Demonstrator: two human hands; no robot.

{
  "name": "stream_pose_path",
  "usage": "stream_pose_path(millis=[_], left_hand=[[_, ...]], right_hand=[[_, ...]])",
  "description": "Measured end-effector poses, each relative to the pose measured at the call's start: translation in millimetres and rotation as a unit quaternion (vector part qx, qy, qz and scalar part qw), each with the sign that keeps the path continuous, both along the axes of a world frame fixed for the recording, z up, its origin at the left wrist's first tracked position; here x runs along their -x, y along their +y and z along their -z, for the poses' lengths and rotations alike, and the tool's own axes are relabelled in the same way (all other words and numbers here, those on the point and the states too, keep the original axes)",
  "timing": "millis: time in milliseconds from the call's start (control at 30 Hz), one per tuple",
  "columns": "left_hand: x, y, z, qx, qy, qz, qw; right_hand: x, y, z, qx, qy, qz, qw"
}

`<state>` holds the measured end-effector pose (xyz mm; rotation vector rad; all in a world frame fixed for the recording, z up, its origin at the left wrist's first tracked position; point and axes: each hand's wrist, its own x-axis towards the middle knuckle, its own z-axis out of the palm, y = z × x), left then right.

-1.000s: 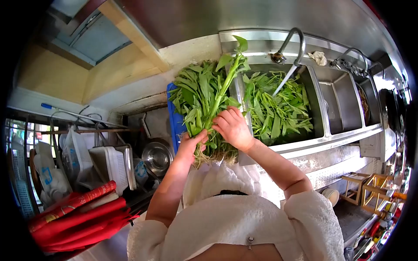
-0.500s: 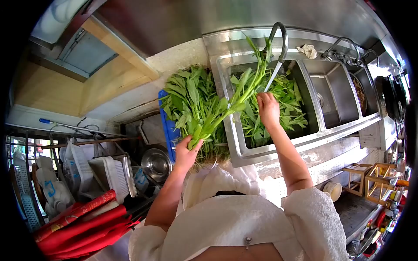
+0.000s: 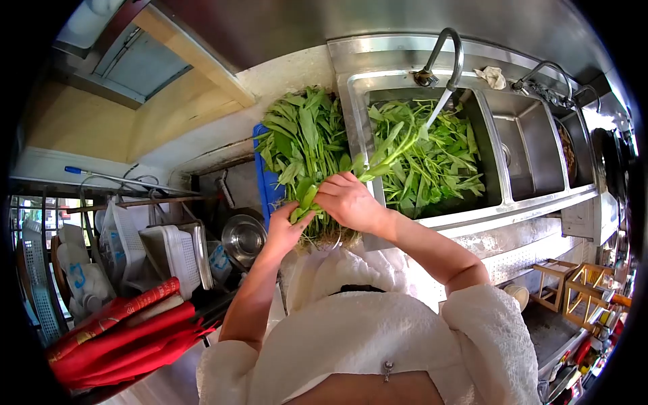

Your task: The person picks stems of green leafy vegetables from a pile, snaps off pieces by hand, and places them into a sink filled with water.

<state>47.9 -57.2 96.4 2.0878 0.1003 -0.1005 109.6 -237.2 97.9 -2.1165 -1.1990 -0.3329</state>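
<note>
A bunch of green stems (image 3: pixel 395 158) is held slantwise above the near end of a blue tray (image 3: pixel 266 189), its tips reaching across the sink's (image 3: pixel 360 128) left edge. Its near end is pinched in the left hand (image 3: pixel 285 226); just beside, the stems are grasped by the right hand (image 3: pixel 347 201), which has been brought back from over the sink within the last half second, so the bunch now seems to be worked by both hands. More greens (image 3: pixel 304 135) are piled on the tray, and water is run from a tap (image 3: pixel 455 61) into the sink.
</note>
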Motion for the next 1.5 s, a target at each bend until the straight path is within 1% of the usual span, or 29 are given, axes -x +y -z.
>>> stream_pose_path(millis=[133, 233, 267, 333, 433, 467, 533, 600, 667, 700, 733, 767, 800, 833, 867, 933, 967, 1000, 1033, 1067, 1133, 1200, 1233, 1300, 1333, 1400, 1433, 1467, 1500], left_hand=[[-1.0, -0.1, -2.0, 0.017, 0.002, -0.008, 1.0], [-0.4, -0.4, -4.3, -0.015, 0.026, -0.002, 1.0], [-0.1, -0.2, 1.7, -0.016, 0.0, -0.001, 1.0], [-0.3, 0.4, 10.3, -0.014, -0.027, 0.004, 1.0], [-1.0, -1.8, 14.7, -0.015, -0.038, 0.02, 0.999], [-1.2, -4.0, 13.7, -0.008, -0.047, -0.005, 0.999], [-3.2, -5.9, 8.3, 0.0, -0.057, -0.022, 0.998], [-6.5, -7.1, -0.3, 0.018, -0.031, -0.069, 0.997], [-5.4, -5.1, -2.1, 0.012, -0.051, -0.052, 0.997], [0.2, -1.2, 1.5, -0.014, -0.046, -0.045, 0.998], [5.4, 0.2, 3.6, -0.04, -0.042, -0.038, 0.998], [9.8, -3.8, -4.7, 0.005, -0.052, -0.069, 0.996], [13.4, 2.5, -3.4, 0.004, -0.051, -0.066, 0.997], [17.8, 15.6, 1.0, 0.088, 0.058, -0.109, 0.988], [22.1, 29.6, 8.0, 0.173, 0.165, -0.152, 0.959], [27.9, 50.8, 26.0, 0.17, 0.13, -0.131, 0.968], [31.0, 56.3, 27.6, 0.192, 0.149, -0.145, 0.959], [34.7, 60.4, 28.9, 0.212, 0.168, -0.158, 0.95], [35.0, 62.8, 30.1, 0.226, 0.184, -0.166, 0.942], [34.3, 64.3, 30.4, 0.226, 0.184, -0.166, 0.942], [34.5, 66.9, 30.2, 0.249, 0.209, -0.134, 0.936], [34.0, 68.1, 29.3, 0.243, 0.209, -0.124, 0.939], [33.0, 67.5, 29.4, 0.241, 0.205, -0.112, 0.942], [31.2, 68.3, 26.3, 0.233, 0.214, -0.11, 0.942], [30.4, 69.2, 23.8, 0.228, 0.22, -0.108, 0.942], [29.3, 70.4, 16.9, 0.222, 0.207, -0.122, 0.945], [30.6, 71.3, 14.9, 0.217, 0.198, -0.134, 0.947], [31.7, 72.6, 18.2, 0.218, 0.198, -0.137, 0.946], [32.3, 74.3, 24.3, 0.211, 0.187, -0.135, 0.95]], right_hand=[[-12.0, 6.8, 3.8, -0.043, 0.03, 0.02, 0.998], [-17.2, 1.1, -3.9, 0.02, 0.029, 0.03, 0.999], [-18.3, 2.0, -1.1, 0.021, 0.029, 0.029, 0.999], [-20.0, 1.7, 6.2, 0.05, 0.039, -0.027, 0.998], [-16.9, 8.3, 11.3, 0.076, 0.075, 0.001, 0.994], [-13.1, 12.3, 13.1, 0.076, 0.076, 0.01, 0.994], [-3.5, 23.2, 12.9, -0.004, 0.136, 0.13, 0.982], [-3.8, 27.0, 11.2, -0.036, 0.161, 0.15, 0.975], [-8.1, 29.7, 18.2, -0.068, 0.166, 0.216, 0.96], [-23.5, 20.1, 17.0, -0.153, 0.205, 0.264, 0.93], [-40.0, 7.1, 19.3, -0.274, 0.275, 0.316, 0.866], [-56.2, -16.0, 22.4, -0.311, 0.192, 0.342, 0.866], [-62.0, -39.8, 14.3, -0.331, 0.192, 0.397, 0.835], [-65.1, -66.6, 12.9, -0.349, 0.223, 0.427, 0.804], [-67.6, -94.6, 24.6, -0.336, 0.173, 0.463, 0.802], [-57.0, -138.9, 33.1, -0.231, 0.146, 0.52, 0.81], [-54.4, -159.9, 52.2, -0.088, 0.129, 0.523, 0.838], [-51.8, -169.7, 74.7, 0.056, 0.11, 0.515, 0.848], [-44.7, -166.5, 85.6, 0.094, 0.084, 0.503, 0.855], [-45.0, -165.2, 95.4, 0.057, 0.059, 0.413, 0.907], [-43.2, -129.8, 78.8, 0.027, -0.008, 0.345, 0.938], [-50.4, -102.1, 71.0, -0.015, -0.006, 0.305, 0.952], [-55.2, -94.2, 66.7, -0.016, -0.005, 0.306, 0.952], [-65.2, -84.0, 60.9, 0.004, -0.054, 0.236, 0.97], [-67.3, -84.7, 62.4, 0.003, -0.053, 0.235, 0.97], [-70.0, -89.6, 64.8, 0.09, -0.02, 0.154, 0.984], [-68.7, -93.4, 62.5, 0.091, 0.023, 0.13, 0.987], [-66.4, -95.8, 64.3, 0.092, 0.023, 0.127, 0.987], [-63.7, -97.7, 66.9, 0.07, 0.085, 0.114, 0.987]])
